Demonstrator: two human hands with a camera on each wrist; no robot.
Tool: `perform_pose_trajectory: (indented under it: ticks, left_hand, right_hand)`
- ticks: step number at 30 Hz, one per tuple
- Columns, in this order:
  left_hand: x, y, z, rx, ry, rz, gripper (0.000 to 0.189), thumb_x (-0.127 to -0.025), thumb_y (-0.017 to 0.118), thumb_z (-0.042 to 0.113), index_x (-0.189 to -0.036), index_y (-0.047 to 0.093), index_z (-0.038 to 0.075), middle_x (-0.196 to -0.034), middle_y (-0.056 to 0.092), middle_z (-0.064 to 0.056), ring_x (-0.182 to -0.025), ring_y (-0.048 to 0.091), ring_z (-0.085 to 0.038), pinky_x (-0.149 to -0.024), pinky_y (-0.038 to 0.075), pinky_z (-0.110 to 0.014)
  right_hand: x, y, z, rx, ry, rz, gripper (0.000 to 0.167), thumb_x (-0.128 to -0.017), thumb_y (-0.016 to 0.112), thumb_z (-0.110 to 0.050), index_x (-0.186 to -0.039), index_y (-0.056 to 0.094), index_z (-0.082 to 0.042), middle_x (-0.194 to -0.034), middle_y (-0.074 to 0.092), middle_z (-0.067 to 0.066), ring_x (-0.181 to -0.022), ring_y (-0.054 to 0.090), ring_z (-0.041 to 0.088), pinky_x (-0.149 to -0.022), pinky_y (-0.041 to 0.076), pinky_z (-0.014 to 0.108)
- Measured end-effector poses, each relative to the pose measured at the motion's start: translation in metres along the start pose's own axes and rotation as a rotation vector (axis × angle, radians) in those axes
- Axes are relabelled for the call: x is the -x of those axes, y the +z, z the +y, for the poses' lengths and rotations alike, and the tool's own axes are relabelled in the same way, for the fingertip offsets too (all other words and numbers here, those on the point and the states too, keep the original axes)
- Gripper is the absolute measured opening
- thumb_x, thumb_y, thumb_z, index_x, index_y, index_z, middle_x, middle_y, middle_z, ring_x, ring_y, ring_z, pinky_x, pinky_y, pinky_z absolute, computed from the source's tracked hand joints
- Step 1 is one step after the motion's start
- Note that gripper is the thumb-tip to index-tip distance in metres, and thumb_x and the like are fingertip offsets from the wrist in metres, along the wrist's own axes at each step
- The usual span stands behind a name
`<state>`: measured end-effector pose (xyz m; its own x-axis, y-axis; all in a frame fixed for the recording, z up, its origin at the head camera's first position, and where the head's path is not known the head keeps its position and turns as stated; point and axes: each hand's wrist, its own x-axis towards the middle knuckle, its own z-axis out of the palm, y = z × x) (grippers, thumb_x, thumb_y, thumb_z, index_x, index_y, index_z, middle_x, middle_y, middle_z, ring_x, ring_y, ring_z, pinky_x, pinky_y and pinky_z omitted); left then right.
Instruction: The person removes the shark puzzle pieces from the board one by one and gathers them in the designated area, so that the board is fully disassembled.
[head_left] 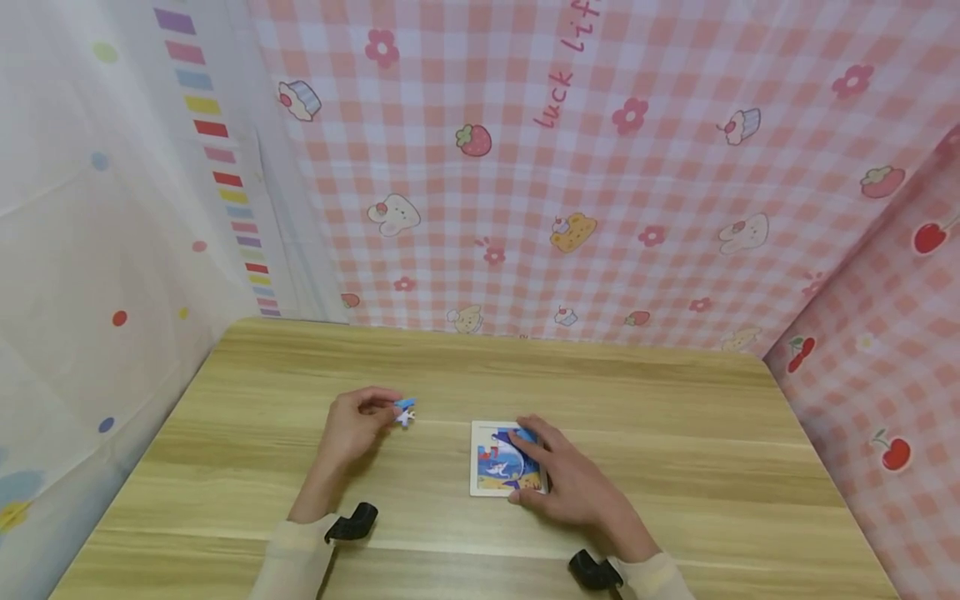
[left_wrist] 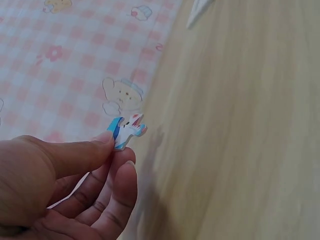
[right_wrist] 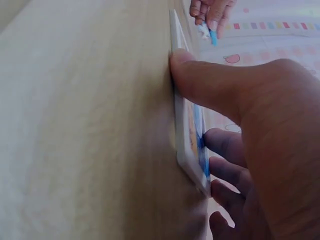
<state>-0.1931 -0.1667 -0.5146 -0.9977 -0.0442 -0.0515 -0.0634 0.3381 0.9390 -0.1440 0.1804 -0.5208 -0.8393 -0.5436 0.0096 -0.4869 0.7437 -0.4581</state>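
Between thumb and fingertips, my left hand (head_left: 354,429) pinches a small jigsaw piece (left_wrist: 128,131), blue and white with a bit of red, held above the table. The right hand (head_left: 573,479) grips a square jigsaw puzzle (head_left: 498,471) with a white frame, which lies on the table to the right of the left hand. Its thumb (right_wrist: 187,70) presses on the near edge of the frame, while the other fingers reach over the picture and the right side. A sea scene in blue and yellow shows on the puzzle, with a pale patch at the upper left; the right part is hidden under the hand.
The wooden table (head_left: 675,425) reaches back to a pink checked cloth (head_left: 525,192) hanging behind it. White dotted cloth (head_left: 97,250) hangs along the left side, and more pink cloth (head_left: 892,392) on the right. Each wrist wears a black camera mount (head_left: 356,523).
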Motion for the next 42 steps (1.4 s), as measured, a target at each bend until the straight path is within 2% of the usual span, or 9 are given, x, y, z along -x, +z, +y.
perform_pose_trajectory:
  ticks: [6, 13, 23, 31, 35, 42]
  left_hand:
    - [0.001, -0.012, -0.005, -0.008, -0.011, -0.006, 0.017, -0.094, 0.070, 0.000, -0.110, 0.075, -0.003, -0.098, 0.074, -0.019, -0.076, 0.069, -0.013, -0.066, 0.059, -0.024]
    - [0.003, -0.019, -0.006, -0.048, -0.007, 0.004, 0.017, -0.093, 0.069, -0.003, -0.109, 0.074, -0.007, -0.093, 0.075, -0.020, -0.070, 0.067, -0.012, -0.062, 0.057, -0.023]
    - [0.002, -0.030, -0.008, -0.223, 0.064, 0.040, 0.015, -0.093, 0.067, -0.002, -0.105, 0.076, -0.004, -0.086, 0.074, -0.016, -0.065, 0.062, -0.013, -0.057, 0.050, -0.020]
    - [0.005, -0.036, -0.010, -0.350, 0.092, 0.067, 0.014, -0.094, 0.066, -0.001, -0.103, 0.076, -0.002, -0.089, 0.073, -0.013, -0.077, 0.063, -0.017, -0.065, 0.049, -0.021]
    - [0.005, -0.038, -0.010, -0.372, 0.100, 0.070, 0.014, -0.094, 0.065, -0.002, -0.103, 0.075, -0.002, -0.087, 0.072, -0.013, -0.075, 0.060, -0.016, -0.064, 0.047, -0.022]
    - [0.004, -0.035, -0.007, -0.369, 0.077, 0.055, 0.015, -0.095, 0.062, -0.003, -0.105, 0.073, -0.004, -0.088, 0.070, -0.014, -0.075, 0.057, -0.017, -0.063, 0.045, -0.022]
  right_hand:
    - [0.002, 0.001, -0.001, 0.015, 0.014, 0.009, 0.082, -0.090, 0.071, -0.058, -0.157, 0.043, -0.019, -0.170, 0.027, 0.001, -0.158, 0.022, 0.029, -0.120, 0.034, 0.056]
    - [0.007, 0.004, -0.001, 0.045, -0.023, 0.034, 0.082, -0.093, 0.068, -0.056, -0.159, 0.039, -0.017, -0.171, 0.024, 0.006, -0.158, 0.020, 0.033, -0.125, 0.023, 0.057]
    - [0.010, 0.006, -0.008, 0.066, -0.002, 0.065, 0.078, -0.092, 0.068, -0.055, -0.155, 0.045, -0.015, -0.169, 0.026, 0.011, -0.156, 0.027, 0.036, -0.125, 0.020, 0.059]
    - [0.012, 0.008, -0.012, 0.036, 0.084, 0.070, 0.076, -0.090, 0.070, -0.058, -0.153, 0.049, -0.023, -0.169, 0.030, 0.004, -0.155, 0.029, 0.034, -0.127, 0.019, 0.055]
    - [0.013, 0.007, -0.010, 0.038, 0.075, 0.075, 0.076, -0.089, 0.070, -0.059, -0.153, 0.049, -0.024, -0.168, 0.031, 0.004, -0.154, 0.031, 0.035, -0.126, 0.021, 0.056]
    - [0.014, 0.002, -0.002, -0.014, -0.005, 0.061, 0.068, -0.095, 0.068, -0.047, -0.155, 0.046, -0.023, -0.168, 0.030, 0.008, -0.155, 0.029, 0.035, -0.125, 0.020, 0.058]
